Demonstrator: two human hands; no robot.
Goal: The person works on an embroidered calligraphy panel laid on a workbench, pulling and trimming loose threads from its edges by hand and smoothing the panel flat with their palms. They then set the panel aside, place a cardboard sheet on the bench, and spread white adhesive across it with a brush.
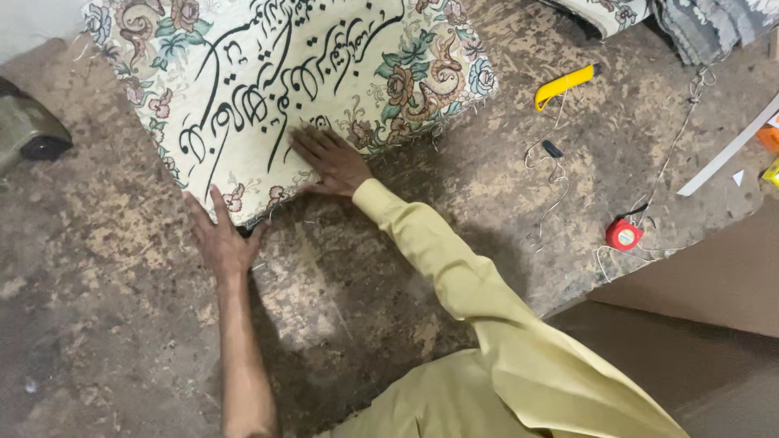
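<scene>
A cream tapestry panel (268,81) with black calligraphy and a floral border lies on a worn brown worktable (122,324). My right hand (329,161), in a pale yellow sleeve, lies flat and spread on the panel's near edge. My left hand (219,235) rests with fingers apart against the panel's lower corner, thumb at the edge. Neither hand holds anything.
A yellow utility knife (564,85) lies at the upper right, with loose thread (552,174) and a small black piece (552,149) below it. A red tape measure (623,235) sits near the table's right edge. Folded fabric (698,24) is piled at the top right. A dark object (28,130) lies at the left.
</scene>
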